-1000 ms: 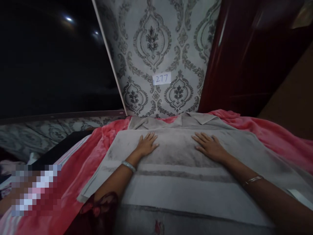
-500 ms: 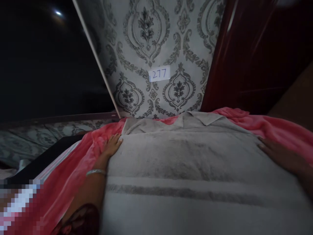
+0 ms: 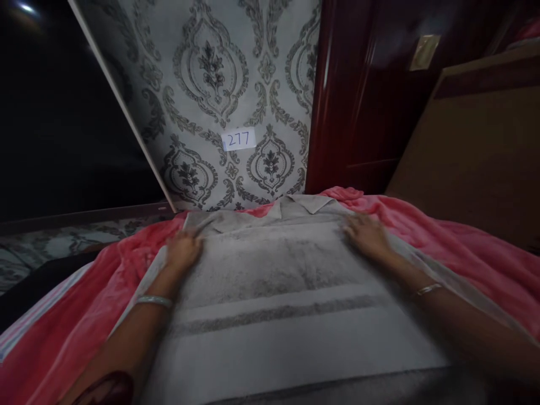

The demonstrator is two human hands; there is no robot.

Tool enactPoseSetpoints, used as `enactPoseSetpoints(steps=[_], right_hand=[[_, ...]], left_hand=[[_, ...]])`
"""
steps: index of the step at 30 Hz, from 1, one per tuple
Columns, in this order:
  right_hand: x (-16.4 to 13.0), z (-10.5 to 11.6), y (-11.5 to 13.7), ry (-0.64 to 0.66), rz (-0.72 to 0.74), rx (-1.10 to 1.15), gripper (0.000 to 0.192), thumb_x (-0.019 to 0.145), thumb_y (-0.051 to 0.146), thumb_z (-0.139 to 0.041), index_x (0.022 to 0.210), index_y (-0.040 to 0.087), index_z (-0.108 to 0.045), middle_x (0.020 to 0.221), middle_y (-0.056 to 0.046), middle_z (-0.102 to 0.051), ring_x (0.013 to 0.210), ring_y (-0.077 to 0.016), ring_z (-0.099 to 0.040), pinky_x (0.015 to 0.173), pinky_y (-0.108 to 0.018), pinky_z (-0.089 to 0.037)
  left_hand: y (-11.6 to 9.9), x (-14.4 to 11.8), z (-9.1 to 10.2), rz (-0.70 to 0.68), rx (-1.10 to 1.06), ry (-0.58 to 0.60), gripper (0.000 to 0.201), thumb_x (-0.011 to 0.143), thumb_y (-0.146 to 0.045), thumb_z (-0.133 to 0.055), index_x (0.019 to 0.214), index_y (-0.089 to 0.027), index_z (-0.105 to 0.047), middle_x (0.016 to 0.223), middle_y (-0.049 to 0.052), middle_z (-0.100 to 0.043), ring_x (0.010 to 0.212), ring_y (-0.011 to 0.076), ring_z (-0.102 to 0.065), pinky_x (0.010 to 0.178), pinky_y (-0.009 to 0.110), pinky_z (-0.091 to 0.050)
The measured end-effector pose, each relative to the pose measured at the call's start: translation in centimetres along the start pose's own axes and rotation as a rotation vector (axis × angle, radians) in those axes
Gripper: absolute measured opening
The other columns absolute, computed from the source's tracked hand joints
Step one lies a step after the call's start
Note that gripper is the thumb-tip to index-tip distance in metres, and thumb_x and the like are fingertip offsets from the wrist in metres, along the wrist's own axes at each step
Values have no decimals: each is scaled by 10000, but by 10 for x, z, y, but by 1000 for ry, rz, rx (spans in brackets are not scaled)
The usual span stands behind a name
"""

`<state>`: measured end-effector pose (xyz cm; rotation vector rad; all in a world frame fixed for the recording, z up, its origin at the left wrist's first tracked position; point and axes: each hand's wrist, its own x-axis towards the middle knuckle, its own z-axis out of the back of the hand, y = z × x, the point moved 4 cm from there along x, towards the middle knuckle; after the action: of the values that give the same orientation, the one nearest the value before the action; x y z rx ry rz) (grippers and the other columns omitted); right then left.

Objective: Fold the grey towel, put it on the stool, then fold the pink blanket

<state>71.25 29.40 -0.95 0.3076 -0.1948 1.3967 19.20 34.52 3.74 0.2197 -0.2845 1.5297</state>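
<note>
A grey towel (image 3: pixel 270 337) with lighter bands lies spread over a red-pink blanket (image 3: pixel 426 225). Along its far edge the cloth is creased, and one corner is turned over. My left hand (image 3: pixel 183 250) rests on the towel near its far left corner; motion blurs its fingers, and I cannot tell whether they grip the cloth. On the far right part of the towel lies my right hand (image 3: pixel 367 236), palm down, with fingers stretched inward and slightly blurred. Each wrist wears a bracelet.
Behind the blanket stands a patterned wall (image 3: pixel 211 73) with a paper label (image 3: pixel 238 139) reading 277. A large dark screen (image 3: pixel 63 124) is at the left. At the right are a dark red door (image 3: pixel 358 95) and a brown board (image 3: pixel 476 152).
Both hands have come inward from the towel's sides, the right one farther. The view has turned to the right, showing more of the door and the brown board.
</note>
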Motion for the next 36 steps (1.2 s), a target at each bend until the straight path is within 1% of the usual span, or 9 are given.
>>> enactPoseSetpoints(steps=[5,9,13,18,21,24,27,32,36], right_hand=[[-16,-16,159,211,544,153,587,1044,440,-288,1605,270,-319,1677,-83,-231,1539,-293,-222,1202,-597,-230],[-14,-33,181,245,578,152,599,1047,482,-271,1603,264,-329,1669,-70,-255,1539,-292,-220,1222,-575,-193],[12,-45,100,311,356,69,606,1036,503,-258,1594,286,-348,1664,-51,-266,1528,-308,-251,1212,-602,-210],[28,-48,-42,214,7,-3,651,1013,563,-231,1591,290,-354,1656,-83,-293,1522,-338,-259,1171,-663,-255],[26,-51,-88,166,-155,10,680,1001,598,-229,1572,270,-399,1640,-121,-326,1490,-377,-319,1118,-676,-335],[23,-55,-98,137,-252,16,693,995,587,-234,1563,234,-415,1634,-141,-333,1479,-373,-341,1118,-660,-351],[21,-54,-92,94,-240,31,686,992,573,-239,1541,214,-443,1619,-140,-364,1473,-343,-359,1136,-625,-349],[9,-29,-78,30,-245,28,630,1020,479,-232,1475,138,-504,1565,-214,-420,1445,-350,-390,1102,-597,-385],[-11,-6,-39,16,-248,-4,631,1034,479,-216,1485,136,-494,1586,-252,-360,1458,-426,-332,1056,-697,-362]], left_hand=[[-148,-9,-28,-589,-89,165,572,1015,-450,-427,1556,-267,-402,1666,78,-304,1552,283,-234,1255,549,-181],[-183,-24,-57,-618,-108,229,602,1040,-454,-338,1592,-214,-328,1669,92,-287,1554,270,-228,1266,565,-128],[-149,-15,-63,-570,-69,242,603,1035,-472,-342,1590,-237,-340,1668,73,-290,1559,280,-206,1264,567,-121],[-37,11,-53,-257,-58,203,522,1038,-424,-408,1545,-301,-412,1631,84,-382,1501,320,-336,1192,600,-297],[22,15,-47,-116,-47,140,469,975,-418,-597,1402,-230,-548,1463,123,-541,1305,306,-544,1066,559,-470],[47,14,-48,-75,-40,132,485,955,-433,-629,1374,-200,-557,1415,124,-558,1245,292,-575,1035,551,-496],[50,13,-50,-44,-53,122,484,1035,-439,-377,1491,-314,-482,1570,88,-468,1437,317,-420,1147,615,-358],[37,12,-42,6,-16,169,571,1012,-436,-272,1532,-286,-452,1640,70,-366,1515,344,-297,1180,649,-250],[12,-1,-12,61,150,25,559,993,-413,-364,1454,-152,-541,1598,207,-393,1505,424,-264,1165,705,-182]])
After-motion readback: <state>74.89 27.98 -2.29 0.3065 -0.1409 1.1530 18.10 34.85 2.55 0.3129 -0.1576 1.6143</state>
